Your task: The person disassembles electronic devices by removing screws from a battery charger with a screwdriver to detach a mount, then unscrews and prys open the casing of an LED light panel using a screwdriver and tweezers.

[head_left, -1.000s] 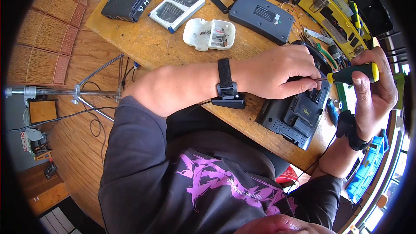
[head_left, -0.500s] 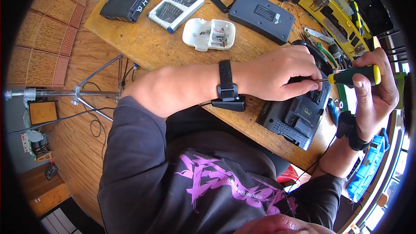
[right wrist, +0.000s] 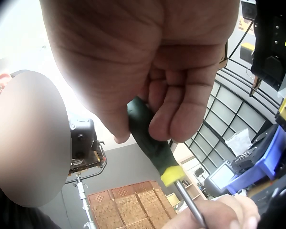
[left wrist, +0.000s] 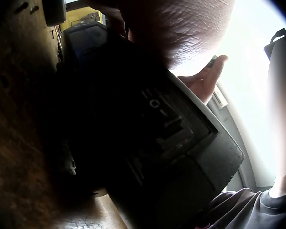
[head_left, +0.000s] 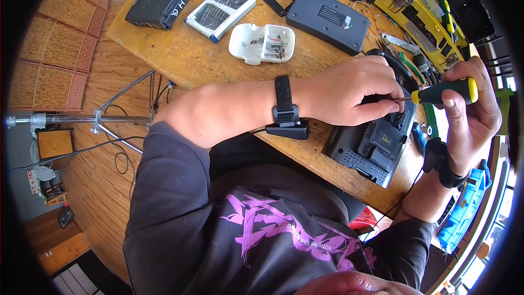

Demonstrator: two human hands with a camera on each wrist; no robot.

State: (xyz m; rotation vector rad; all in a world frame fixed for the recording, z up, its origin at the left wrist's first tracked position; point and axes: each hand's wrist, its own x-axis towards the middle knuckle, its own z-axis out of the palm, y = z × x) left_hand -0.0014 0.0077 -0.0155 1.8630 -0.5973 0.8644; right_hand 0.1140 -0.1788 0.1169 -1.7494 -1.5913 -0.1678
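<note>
In the head view my left hand [head_left: 360, 90] bends over a black device [head_left: 357, 147] at the table's right edge; its thumb and forefinger pinch the metal shaft near the tip. My right hand [head_left: 474, 112] grips the green and yellow handle of a screwdriver [head_left: 445, 94], held roughly level. The right wrist view shows my right hand [right wrist: 138, 52] round the screwdriver [right wrist: 152, 143], with left-hand fingers [right wrist: 219, 214] by the shaft. The dark device [left wrist: 181, 138] fills much of the left wrist view below my left hand [left wrist: 181, 28]. The tip is hidden.
On the wooden table [head_left: 147, 43] lie a white box of small parts [head_left: 248, 49], a bit case [head_left: 224, 11], a grey box [head_left: 327, 19] and a black case [head_left: 158, 5]. Tools and a yellow organizer [head_left: 417, 24] stand right. A metal stand [head_left: 65, 118] is at left.
</note>
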